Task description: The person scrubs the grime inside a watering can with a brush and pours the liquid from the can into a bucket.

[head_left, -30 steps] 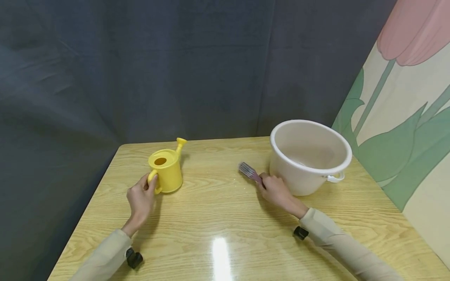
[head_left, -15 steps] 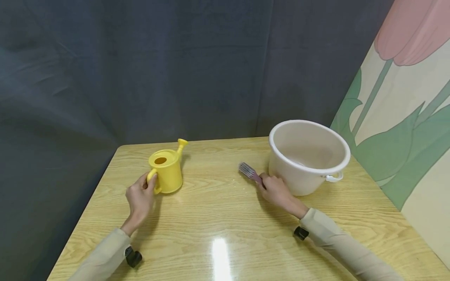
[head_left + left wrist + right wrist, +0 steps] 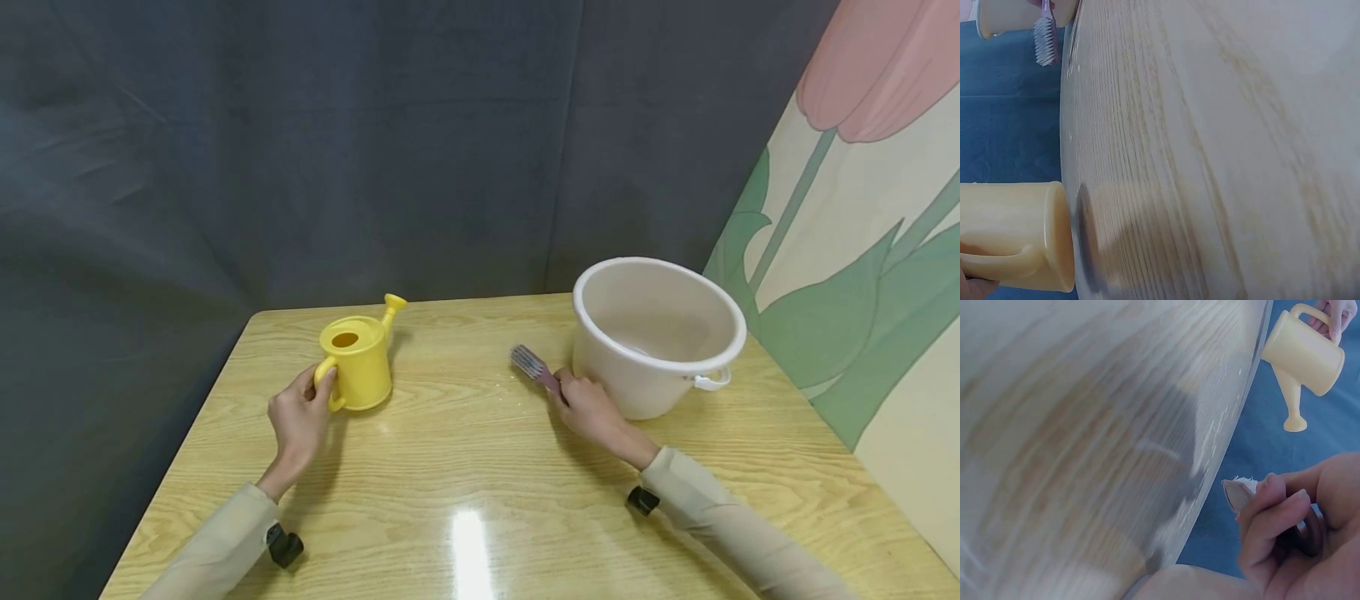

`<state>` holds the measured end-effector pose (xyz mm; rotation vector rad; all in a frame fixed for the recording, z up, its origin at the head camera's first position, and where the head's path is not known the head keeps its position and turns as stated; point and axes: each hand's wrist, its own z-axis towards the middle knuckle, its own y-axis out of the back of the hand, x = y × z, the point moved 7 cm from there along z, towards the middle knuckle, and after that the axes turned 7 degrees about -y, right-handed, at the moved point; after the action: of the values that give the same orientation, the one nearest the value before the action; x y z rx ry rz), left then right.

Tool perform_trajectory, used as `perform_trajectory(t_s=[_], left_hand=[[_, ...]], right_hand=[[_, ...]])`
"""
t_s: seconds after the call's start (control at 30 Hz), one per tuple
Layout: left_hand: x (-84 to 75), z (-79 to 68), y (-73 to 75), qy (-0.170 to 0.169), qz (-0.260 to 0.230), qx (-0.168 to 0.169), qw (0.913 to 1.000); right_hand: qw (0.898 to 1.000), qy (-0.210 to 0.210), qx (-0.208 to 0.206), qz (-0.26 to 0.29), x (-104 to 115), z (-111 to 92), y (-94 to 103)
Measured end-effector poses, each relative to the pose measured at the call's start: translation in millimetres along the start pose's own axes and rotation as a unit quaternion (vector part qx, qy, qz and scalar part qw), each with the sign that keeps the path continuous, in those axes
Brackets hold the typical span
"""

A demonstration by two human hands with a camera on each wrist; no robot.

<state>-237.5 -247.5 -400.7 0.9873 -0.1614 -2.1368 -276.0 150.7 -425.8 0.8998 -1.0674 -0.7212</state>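
My left hand (image 3: 297, 421) grips the handle of a yellow watering can (image 3: 363, 375), whose sprinkler spout points to the far right. In the left wrist view, the base of the watering can (image 3: 1016, 225) shows just over its shadow, seemingly lifted a little off the table. My right hand (image 3: 592, 408) holds a scrubbing brush (image 3: 531, 364) by its purple handle, beside the bucket. White bristles of the brush (image 3: 1045, 42) face upward in the left wrist view. Fingers of the right hand (image 3: 1279, 519) are curled round the handle in the right wrist view, hiding most of it.
A white bucket (image 3: 652, 392) with a white side handle stands upright at the back right. Small droplets or specks lie on the wooden table (image 3: 420, 467) near the brush. A dark curtain (image 3: 412, 167) hangs behind, and a tulip-painted wall (image 3: 900, 350) borders the right.
My left hand has shifted the watering can slightly to the right and away from me. The right hand and brush have barely moved, and the bucket stands as before.
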Motion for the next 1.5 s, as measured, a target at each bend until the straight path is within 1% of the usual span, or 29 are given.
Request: perform_trajectory(t_s=[0.27, 0.43, 0.63, 0.83, 0.97, 1.07, 1.33, 1.5], left_hand=[[-5.2, 2.8, -2.9, -0.01, -0.02, 0.007, 0.9997], [-9.6, 3.8, -3.2, -0.009, -0.017, 0.006, 0.9998], [-10.7, 4.1, -5.5, -0.002, -0.018, 0.009, 0.9998], [-9.3, 4.6, -7.9, -0.004, -0.027, 0.009, 0.9996], [-9.1, 4.6, -9.2, -0.005, -0.027, 0.005, 0.9996], [-9.9, 5.1, -10.2, -0.008, -0.026, 0.002, 0.9996], [-16.9, 9.0, -15.9, -0.032, -0.033, 0.003, 0.999], [-20.5, 10.7, -21.9, -0.034, -0.057, 0.01, 0.9978]], right_hand=[[1.0, -0.018, 0.013, 0.013, -2, 0, -1.2], [0.999, -0.022, 0.01, 0.023, -1, 0, 0.1], [0.999, -0.036, 0.012, 0.035, -2, -1, 0.6], [0.999, -0.029, 0.01, 0.037, -3, -3, 0.6], [0.998, -0.033, 0.021, 0.052, -4, -3, -1.3], [0.998, -0.03, 0.024, 0.052, -4, -3, -2.6], [1.0, -0.004, -0.002, 0.014, 0, -3, -2.1], [1.0, -0.005, -0.011, 0.024, 2, -3, -0.7]])
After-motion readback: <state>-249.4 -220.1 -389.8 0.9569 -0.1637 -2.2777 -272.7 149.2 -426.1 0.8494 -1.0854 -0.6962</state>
